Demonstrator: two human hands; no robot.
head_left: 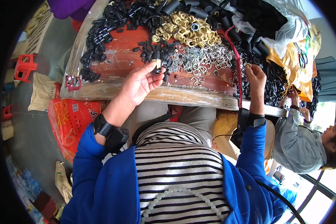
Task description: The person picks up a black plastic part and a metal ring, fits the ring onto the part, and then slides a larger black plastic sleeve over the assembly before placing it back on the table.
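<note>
Above the table's near edge, my left hand point(136, 84) is turned palm up and pinches a small black cylindrical part with a cream-gold band point(156, 65) between thumb and fingers. My right hand point(256, 79) is closed over the right part of the table, beside a red cord point(238, 59). At its fingertips shows something small and pale, too small to name. Between the hands lie silver metal clips point(203, 59) in a loose pile. Small black pieces point(147, 52) are scattered just beyond my left hand. Farther back, gold-coloured brackets point(186, 30) form a heap.
Black plastic parts point(100, 33) line the table's left edge, near a red plastic piece point(73, 82). Black tubes and clear bags point(287, 35) crowd the back right, with scissors point(301, 58) on a yellow sack. A co-worker point(300, 140) in grey reaches in from the right.
</note>
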